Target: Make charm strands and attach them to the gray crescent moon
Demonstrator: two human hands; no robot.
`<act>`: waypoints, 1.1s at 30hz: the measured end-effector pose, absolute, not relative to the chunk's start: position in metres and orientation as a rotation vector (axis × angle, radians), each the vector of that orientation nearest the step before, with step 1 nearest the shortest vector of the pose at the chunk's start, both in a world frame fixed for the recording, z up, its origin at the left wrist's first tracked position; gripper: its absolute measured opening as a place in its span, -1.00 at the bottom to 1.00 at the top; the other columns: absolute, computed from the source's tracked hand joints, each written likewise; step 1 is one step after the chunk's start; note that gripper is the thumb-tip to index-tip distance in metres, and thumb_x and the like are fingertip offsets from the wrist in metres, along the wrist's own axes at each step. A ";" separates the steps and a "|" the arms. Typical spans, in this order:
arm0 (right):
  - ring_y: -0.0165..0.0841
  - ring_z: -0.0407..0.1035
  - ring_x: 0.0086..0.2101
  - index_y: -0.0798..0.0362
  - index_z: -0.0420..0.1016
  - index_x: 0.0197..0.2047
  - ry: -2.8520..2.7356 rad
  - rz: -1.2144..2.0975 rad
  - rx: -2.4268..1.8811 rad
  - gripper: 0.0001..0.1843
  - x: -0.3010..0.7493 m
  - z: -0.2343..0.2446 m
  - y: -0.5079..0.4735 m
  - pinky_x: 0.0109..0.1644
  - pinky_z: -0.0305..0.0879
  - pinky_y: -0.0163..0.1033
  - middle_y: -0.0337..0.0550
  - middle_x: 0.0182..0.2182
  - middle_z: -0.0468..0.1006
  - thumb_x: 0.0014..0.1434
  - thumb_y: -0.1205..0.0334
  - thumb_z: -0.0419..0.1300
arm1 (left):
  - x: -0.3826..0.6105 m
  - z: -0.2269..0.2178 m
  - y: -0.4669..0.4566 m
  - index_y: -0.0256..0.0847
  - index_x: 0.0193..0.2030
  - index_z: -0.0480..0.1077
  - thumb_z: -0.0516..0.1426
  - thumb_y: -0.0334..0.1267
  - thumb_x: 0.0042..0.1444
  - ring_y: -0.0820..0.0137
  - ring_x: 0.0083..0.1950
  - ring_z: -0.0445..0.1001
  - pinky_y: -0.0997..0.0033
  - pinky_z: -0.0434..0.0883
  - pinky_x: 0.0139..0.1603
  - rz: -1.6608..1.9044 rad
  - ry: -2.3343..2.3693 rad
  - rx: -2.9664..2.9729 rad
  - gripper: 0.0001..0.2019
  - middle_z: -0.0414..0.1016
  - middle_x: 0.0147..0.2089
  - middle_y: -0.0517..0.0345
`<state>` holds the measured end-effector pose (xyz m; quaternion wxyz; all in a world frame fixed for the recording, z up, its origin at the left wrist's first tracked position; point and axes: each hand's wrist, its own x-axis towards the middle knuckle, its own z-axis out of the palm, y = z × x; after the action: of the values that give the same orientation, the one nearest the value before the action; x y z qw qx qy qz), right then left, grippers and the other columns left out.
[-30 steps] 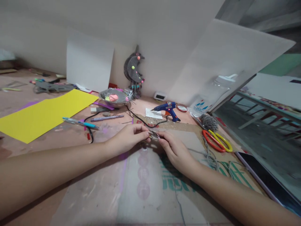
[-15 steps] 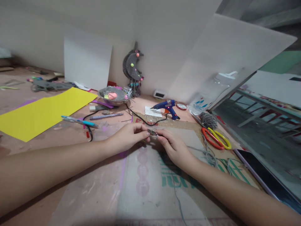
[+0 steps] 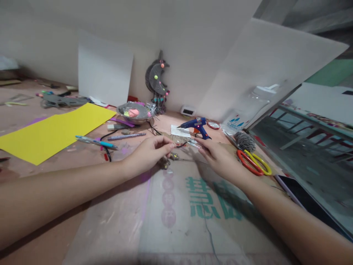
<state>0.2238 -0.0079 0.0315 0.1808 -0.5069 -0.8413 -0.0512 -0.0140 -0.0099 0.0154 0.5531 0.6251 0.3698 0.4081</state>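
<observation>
My left hand [image 3: 150,152] rests on the cardboard sheet [image 3: 193,213] with thumb and fingers pinched together; what they hold is too small to make out. My right hand [image 3: 219,156] is a little apart to the right, its fingertips pinching a small shiny piece [image 3: 192,143] just in front of the blue glue gun [image 3: 196,125]. Two small dark bits [image 3: 168,160] lie on the cardboard below my left fingertips.
Red and yellow scissors [image 3: 254,162] and a bundle of grey yarn [image 3: 244,141] lie to the right, with a dark phone [image 3: 302,197] nearer me. A foil bowl [image 3: 135,112], pens [image 3: 95,142], yellow paper [image 3: 52,130] and a grey moon decoration [image 3: 157,79] are at the back left.
My hands, which met over a small piece in the middle, have separated. The right hand has moved right and away toward the glue gun with the shiny piece.
</observation>
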 end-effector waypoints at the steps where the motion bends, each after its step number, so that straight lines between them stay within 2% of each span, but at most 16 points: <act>1: -0.18 0.48 -0.20 0.04 0.40 0.12 -2.435 -0.217 -1.470 -0.61 0.229 0.034 -0.005 -0.19 0.38 -0.15 0.03 -0.17 0.58 0.23 0.24 0.05 | -0.016 0.018 -0.008 -0.24 -0.25 0.38 0.12 -0.13 0.12 0.48 -0.43 0.36 0.49 0.31 -0.43 0.974 0.887 1.516 -0.80 0.43 -0.37 0.15; 4: -0.16 0.48 -0.25 0.04 0.42 0.11 -2.573 -0.286 -1.573 -0.57 0.240 0.040 0.000 -0.25 0.38 -0.16 0.03 -0.20 0.58 0.16 0.21 0.15 | -0.022 0.026 0.001 -0.21 -0.28 0.40 0.08 -0.12 0.14 0.44 -0.38 0.40 0.48 0.30 -0.39 0.939 0.958 1.713 -0.79 0.45 -0.35 0.16; 9: -0.14 0.45 -0.10 -0.04 0.41 0.11 -2.595 -0.040 -1.611 -0.56 0.241 0.063 -0.011 -0.09 0.37 -0.10 0.00 0.00 0.50 0.16 0.12 0.14 | -0.037 0.036 0.018 -0.16 -0.27 0.48 0.08 -0.12 0.11 0.34 -0.23 0.47 0.44 0.30 -0.24 0.516 0.997 2.177 -0.78 0.54 -0.27 0.17; 12: -0.20 0.41 -0.03 -0.13 0.37 0.15 -2.688 0.223 -1.534 -0.56 0.238 0.081 -0.023 -0.03 0.36 -0.13 -0.14 0.07 0.46 0.22 0.02 0.06 | -0.042 0.039 0.013 -0.07 -0.19 0.50 0.11 -0.09 0.07 0.31 -0.22 0.48 0.43 0.28 -0.27 0.318 1.035 2.363 -0.77 0.56 -0.23 0.21; 15: -0.26 0.39 -0.01 -0.14 0.36 0.13 -2.690 0.323 -1.464 -0.57 0.236 0.090 -0.034 -0.01 0.35 -0.17 -0.21 0.10 0.43 0.24 -0.03 0.02 | -0.042 0.039 0.003 -0.01 -0.18 0.51 0.12 -0.04 0.05 0.27 -0.22 0.47 0.41 0.24 -0.33 0.266 1.127 2.482 -0.75 0.56 -0.23 0.21; 22: -0.28 0.44 -0.11 -0.06 0.44 0.03 -2.590 0.294 -1.454 -0.67 0.209 0.076 -0.050 -0.05 0.36 -0.15 -0.13 -0.06 0.54 0.26 0.08 0.04 | -0.032 0.034 -0.009 -0.08 -0.25 0.47 0.13 -0.05 0.06 0.31 -0.24 0.47 0.43 0.24 -0.32 0.301 1.117 2.446 -0.78 0.55 -0.27 0.21; 28: -0.26 0.31 0.05 0.04 0.32 0.12 -2.623 0.285 -1.030 -0.63 0.188 0.039 -0.056 0.12 0.25 -0.10 -0.04 0.05 0.44 0.25 0.25 0.07 | -0.041 0.038 0.002 -0.04 -0.19 0.46 0.09 -0.11 0.09 0.29 -0.21 0.46 0.41 0.26 -0.28 0.415 1.182 2.501 -0.80 0.54 -0.24 0.19; 33: -0.28 0.36 -0.12 0.09 0.39 -0.14 -2.525 0.249 -1.037 -0.81 0.187 0.021 -0.051 0.00 0.32 -0.12 -0.01 -0.16 0.50 0.29 0.28 -0.02 | -0.050 0.029 0.012 -0.03 -0.30 0.51 0.15 -0.14 -0.02 0.28 -0.26 0.47 0.40 0.25 -0.30 0.371 1.211 2.548 -0.84 0.56 -0.30 0.19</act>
<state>0.1871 -0.0509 0.0209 0.1986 -0.3709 -0.9028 0.0891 -0.0502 0.0119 0.0289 0.1474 0.8858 0.4208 0.1291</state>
